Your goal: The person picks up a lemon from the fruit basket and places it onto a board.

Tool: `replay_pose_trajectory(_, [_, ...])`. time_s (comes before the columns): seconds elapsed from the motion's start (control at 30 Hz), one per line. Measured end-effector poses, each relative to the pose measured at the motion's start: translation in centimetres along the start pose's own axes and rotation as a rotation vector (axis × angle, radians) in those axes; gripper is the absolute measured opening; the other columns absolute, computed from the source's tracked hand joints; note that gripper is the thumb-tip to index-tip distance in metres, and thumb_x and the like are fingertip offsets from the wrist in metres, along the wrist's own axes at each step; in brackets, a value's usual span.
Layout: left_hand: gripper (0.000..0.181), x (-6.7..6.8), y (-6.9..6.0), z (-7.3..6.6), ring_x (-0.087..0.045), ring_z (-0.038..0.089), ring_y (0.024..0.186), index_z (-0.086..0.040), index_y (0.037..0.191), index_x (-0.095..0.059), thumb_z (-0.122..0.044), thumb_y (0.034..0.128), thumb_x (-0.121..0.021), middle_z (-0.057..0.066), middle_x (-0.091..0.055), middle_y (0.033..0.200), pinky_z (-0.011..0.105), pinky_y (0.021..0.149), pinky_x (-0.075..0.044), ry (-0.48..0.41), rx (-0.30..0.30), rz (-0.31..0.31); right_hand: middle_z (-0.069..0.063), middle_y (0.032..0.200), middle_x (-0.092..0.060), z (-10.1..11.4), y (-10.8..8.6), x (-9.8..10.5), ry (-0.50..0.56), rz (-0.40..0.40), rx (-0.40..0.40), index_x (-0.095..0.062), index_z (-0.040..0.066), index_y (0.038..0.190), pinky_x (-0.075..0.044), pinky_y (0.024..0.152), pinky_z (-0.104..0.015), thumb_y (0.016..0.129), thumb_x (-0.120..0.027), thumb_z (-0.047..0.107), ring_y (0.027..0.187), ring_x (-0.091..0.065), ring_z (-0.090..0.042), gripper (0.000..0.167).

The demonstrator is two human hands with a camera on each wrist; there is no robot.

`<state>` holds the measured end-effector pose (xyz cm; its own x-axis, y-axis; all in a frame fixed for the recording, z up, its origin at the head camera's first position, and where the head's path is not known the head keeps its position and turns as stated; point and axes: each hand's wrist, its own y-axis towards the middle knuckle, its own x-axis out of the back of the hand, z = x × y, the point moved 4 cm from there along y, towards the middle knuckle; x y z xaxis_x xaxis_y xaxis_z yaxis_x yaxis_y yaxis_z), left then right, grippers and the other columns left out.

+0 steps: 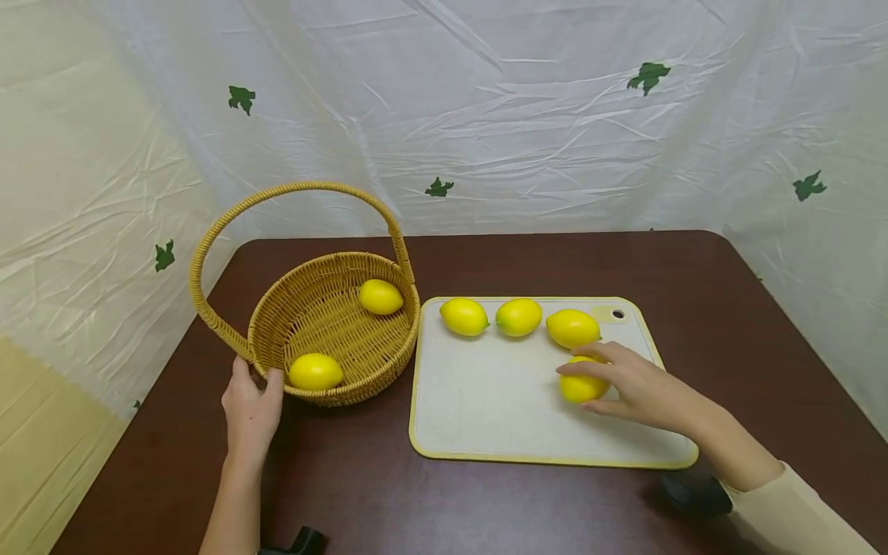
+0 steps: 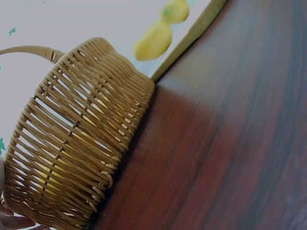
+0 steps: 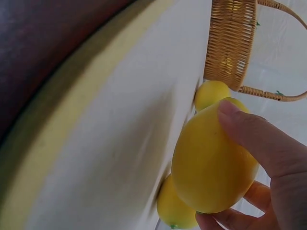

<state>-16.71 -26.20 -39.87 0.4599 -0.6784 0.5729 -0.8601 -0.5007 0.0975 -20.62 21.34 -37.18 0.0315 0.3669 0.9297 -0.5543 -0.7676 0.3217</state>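
My left hand (image 1: 251, 405) holds the near-left rim of a round wicker basket (image 1: 405, 356), close to the foot of its tall handle. Inside the basket lie two lemons, one lemon (image 1: 315, 372) near that hand and another lemon (image 1: 381, 297) at the far right. My right hand (image 1: 634, 385) pinches a lemon (image 3: 213, 158) between thumb and fingers over the right part of a white cutting board (image 1: 486, 408). Behind it, along the board's far side, three lemons form a row: a left one (image 1: 464, 317), a middle one (image 1: 519, 317) and a right one (image 1: 573, 329).
The basket stands left of the board, almost touching its edge. Both rest on a dark brown table (image 1: 375, 493). A white cloth (image 1: 527, 131) with green leaf shapes hangs behind the table. Dark wrist gear (image 1: 696, 493) shows below the right forearm.
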Motion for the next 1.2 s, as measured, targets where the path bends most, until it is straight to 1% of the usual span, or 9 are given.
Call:
replay_pose_trajectory(0.07, [0.043,0.0,0.0,0.0,-0.049,0.033,0.102,-0.002,0.128,-0.040,-0.023,0.0904,-0.044,0.020,-0.053,0.115,0.045,0.077,-0.040,0.002,-0.002,-0.002,-0.008,0.109,-0.058,-0.1,-0.4,-0.1,0.005,-0.006,-0.004,-0.065,0.015,0.110,-0.041,0.079,-0.038,0.061,-0.082,0.018,0.095,-0.053,-0.024,0.052])
replay_pose_trajectory(0.2, [0.042,0.0,0.0,0.1,-0.050,0.032,0.097,-0.002,0.127,-0.040,-0.021,0.0904,-0.043,0.019,-0.053,0.112,0.043,0.073,-0.040,0.007,-0.019,-0.008,-0.008,0.108,-0.057,-0.2,-0.9,-0.3,0.010,-0.014,-0.014,-0.065,0.015,0.110,-0.041,0.079,-0.036,0.061,-0.082,0.019,0.095,-0.053,-0.024,0.052])
replay_pose_trajectory(0.3, [0.040,0.0,-0.1,0.2,-0.051,0.031,0.092,-0.002,0.127,-0.042,-0.020,0.0904,-0.043,0.018,-0.055,0.109,0.040,0.068,-0.041,0.019,-0.035,-0.019,-0.007,0.109,-0.057,-0.2,-1.2,-0.5,0.008,-0.010,-0.027,-0.065,0.015,0.111,-0.041,0.079,-0.037,0.062,-0.082,0.020,0.095,-0.053,-0.023,0.051])
replay_pose_trajectory(0.4, [0.040,0.0,-0.1,0.2,-0.052,0.030,0.090,-0.002,0.126,-0.042,-0.020,0.0903,-0.043,0.018,-0.055,0.108,0.038,0.067,-0.041,0.026,-0.040,-0.026,-0.008,0.110,-0.057,-0.2,-1.4,-0.6,0.012,-0.004,-0.045,-0.065,0.016,0.111,-0.041,0.080,-0.039,0.063,-0.082,0.020,0.097,-0.053,-0.024,0.051])
replay_pose_trajectory(0.5, [0.042,0.0,-0.1,0.2,-0.052,0.030,0.094,-0.003,0.128,-0.041,-0.021,0.0903,-0.043,0.018,-0.055,0.110,0.039,0.068,-0.041,0.017,-0.030,-0.018,-0.009,0.111,-0.057,-0.2,-1.5,-0.5,0.012,0.002,-0.054,-0.065,0.016,0.112,-0.042,0.080,-0.041,0.063,-0.082,0.020,0.098,-0.053,-0.024,0.052])
replay_pose_trajectory(0.63, [0.044,0.0,-0.1,0.1,-0.051,0.031,0.098,-0.003,0.130,-0.040,-0.022,0.0904,-0.043,0.019,-0.054,0.114,0.040,0.070,-0.041,0.008,-0.020,-0.009,-0.010,0.111,-0.057,-0.1,-1.5,-0.5,0.009,-0.003,-0.047,-0.065,0.016,0.112,-0.042,0.079,-0.040,0.063,-0.082,0.019,0.097,-0.053,-0.024,0.052])
replay_pose_trajectory(0.93, [0.044,0.0,-0.1,0.1,-0.052,0.030,0.096,-0.004,0.130,-0.040,-0.022,0.0903,-0.043,0.018,-0.054,0.113,0.038,0.068,-0.041,0.014,-0.015,-0.015,-0.011,0.111,-0.057,-0.1,-1.2,-0.7,0.009,-0.004,-0.042,-0.064,0.015,0.113,-0.043,0.079,-0.042,0.063,-0.082,0.019,0.098,-0.053,-0.025,0.053])
replay_pose_trajectory(1.2, [0.043,-0.1,0.0,0.1,-0.052,0.030,0.095,-0.004,0.129,-0.041,-0.021,0.0903,-0.044,0.018,-0.054,0.111,0.040,0.069,-0.041,0.020,-0.021,-0.024,-0.012,0.111,-0.057,-0.2,-1.1,-0.8,0.013,-0.016,-0.040,-0.062,0.015,0.115,-0.042,0.080,-0.045,0.064,-0.081,0.019,0.098,-0.054,-0.027,0.055])
